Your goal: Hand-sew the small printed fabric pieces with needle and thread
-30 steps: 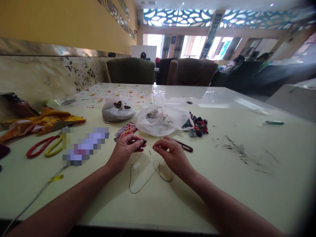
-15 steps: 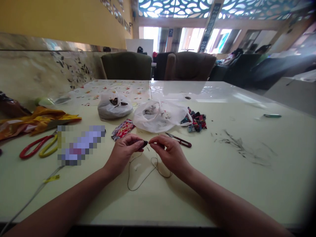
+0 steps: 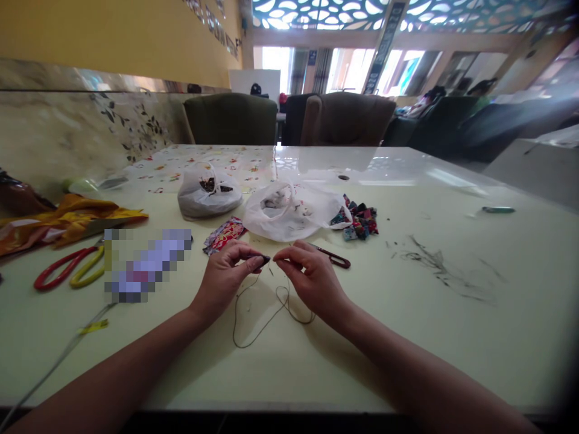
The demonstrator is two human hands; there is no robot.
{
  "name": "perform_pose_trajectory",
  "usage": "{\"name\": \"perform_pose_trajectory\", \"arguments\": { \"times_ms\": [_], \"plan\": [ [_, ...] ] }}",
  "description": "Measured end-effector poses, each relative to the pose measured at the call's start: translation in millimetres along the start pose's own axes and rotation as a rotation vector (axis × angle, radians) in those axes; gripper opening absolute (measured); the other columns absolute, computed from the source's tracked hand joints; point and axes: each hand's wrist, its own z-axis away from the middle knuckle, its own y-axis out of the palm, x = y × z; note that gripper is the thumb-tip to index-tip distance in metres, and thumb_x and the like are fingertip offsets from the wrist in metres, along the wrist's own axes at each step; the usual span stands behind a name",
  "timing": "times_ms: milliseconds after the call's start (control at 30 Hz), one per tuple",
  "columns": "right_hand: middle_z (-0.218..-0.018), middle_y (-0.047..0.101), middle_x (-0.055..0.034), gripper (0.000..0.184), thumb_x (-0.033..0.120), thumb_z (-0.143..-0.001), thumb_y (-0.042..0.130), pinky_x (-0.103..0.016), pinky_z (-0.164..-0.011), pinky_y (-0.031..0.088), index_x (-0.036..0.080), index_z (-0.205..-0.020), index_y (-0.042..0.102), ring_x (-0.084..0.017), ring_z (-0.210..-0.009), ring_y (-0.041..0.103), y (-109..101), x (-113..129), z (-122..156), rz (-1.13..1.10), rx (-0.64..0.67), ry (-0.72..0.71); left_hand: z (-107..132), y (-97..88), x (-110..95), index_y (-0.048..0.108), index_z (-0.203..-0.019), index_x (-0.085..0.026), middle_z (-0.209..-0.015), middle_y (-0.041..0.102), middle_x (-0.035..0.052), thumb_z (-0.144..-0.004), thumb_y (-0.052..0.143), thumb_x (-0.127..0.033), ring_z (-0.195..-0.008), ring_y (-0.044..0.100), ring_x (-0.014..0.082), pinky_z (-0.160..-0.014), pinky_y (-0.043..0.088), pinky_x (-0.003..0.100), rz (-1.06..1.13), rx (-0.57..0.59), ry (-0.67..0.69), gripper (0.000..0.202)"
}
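Observation:
Thumb and fingers of my left hand (image 3: 222,274) pinch a small dark piece (image 3: 265,260), perhaps cloth, mostly covered by the fingers. Close on its right, the fingertips of my right hand (image 3: 314,274) are pressed together; what they hold is too small to make out. A thin brown cord (image 3: 244,347) lies in loops on the table below both hands. Just behind my right hand are thread snips (image 3: 338,260) with a dark red handle. A folded red and grey patterned cloth (image 3: 224,235) lies behind my left hand.
White plastic bags (image 3: 210,202) stand beyond the hands, with patterned cloth scraps (image 3: 360,220) at their right. Scissors (image 3: 67,268) with red and yellow handles, a blurred-out object (image 3: 151,265) and orange cloth (image 3: 67,217) lie left. Dark thread bits (image 3: 434,262) lie right.
My fingertips have shifted very slightly around the small dark piece. Otherwise the hands, cord and table things look the same; the view has moved a little.

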Motion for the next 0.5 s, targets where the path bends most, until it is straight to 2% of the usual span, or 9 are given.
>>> {"name": "perform_pose_trajectory", "arguments": {
  "times_ms": [300, 500],
  "plan": [
    [-0.075, 0.054, -0.0017, 0.014, 0.011, -0.088, 0.06, -0.025, -0.067, 0.04, 0.018, -0.082, 0.072, -0.014, -0.073, 0.054, -2.9, 1.6, -1.4, 0.041, 0.023, 0.011, 1.1, 2.7, -11.3, 0.074, -0.075, -0.019, -0.086, 0.061, 0.0031, -0.078, 0.073, -0.028, -0.079, 0.061, 0.0154, -0.066, 0.057, 0.024, -0.209, -0.031, 0.154, 0.01],
    [-0.079, 0.055, -0.0028, 0.015, 0.01, -0.088, 0.059, -0.026, -0.068, 0.04, 0.018, -0.083, 0.071, -0.014, -0.074, 0.055, -3.8, 1.2, -1.2, 0.07, 0.043, 0.0, 1.7, 1.7, -10.2, 0.075, -0.079, -0.02, -0.089, 0.062, 0.0038, -0.078, 0.074, -0.028, -0.081, 0.061, 0.0158, -0.066, 0.056, 0.024, -0.266, -0.042, 0.187, 0.008]
  ]
}}
